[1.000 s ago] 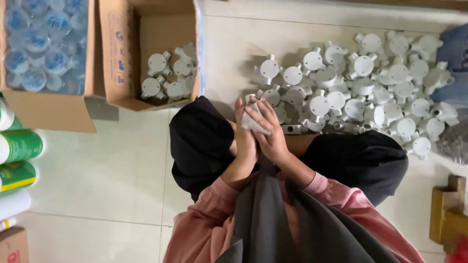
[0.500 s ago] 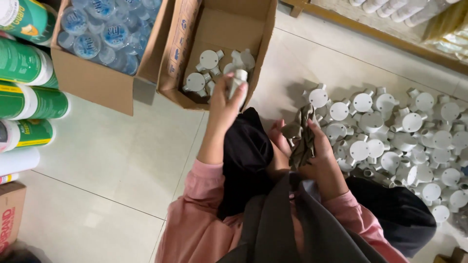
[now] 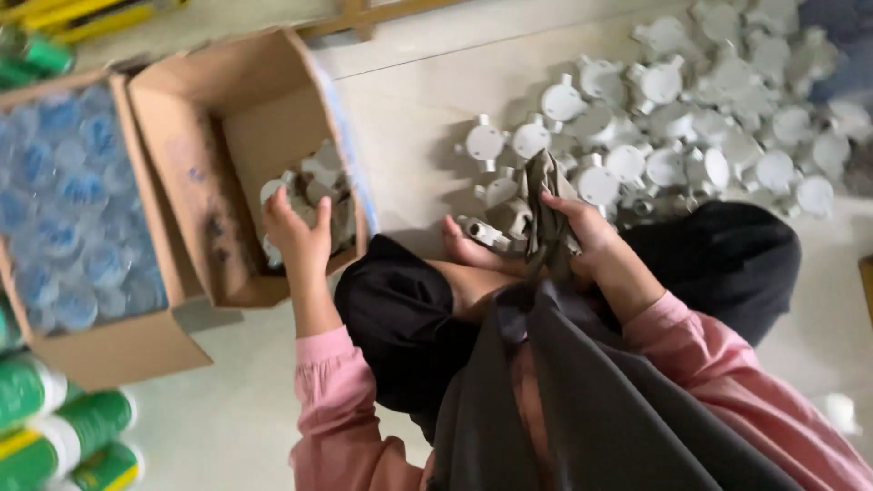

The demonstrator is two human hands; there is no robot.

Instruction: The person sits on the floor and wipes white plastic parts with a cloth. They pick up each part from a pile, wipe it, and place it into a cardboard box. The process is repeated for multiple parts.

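Note:
My left hand reaches into an open cardboard box, fingers spread just above several white round conduit junction boxes lying inside; I see nothing held in it. My right hand grips a crumpled grey cloth near my knee, at the edge of a large pile of the same white junction boxes on the tiled floor. One loose white fitting lies by my bare foot, between the two hands. The view is motion-blurred.
A second cardboard box full of clear bottles with blue caps stands left of the first. Green cans lie at the bottom left. Yellow and wooden bars run along the top. A small white item lies at the right.
My left hand carried a white junction box over to the cardboard box and now hangs inside it without the fitting. The right hand kept the cloth by the pile. The camera swung.

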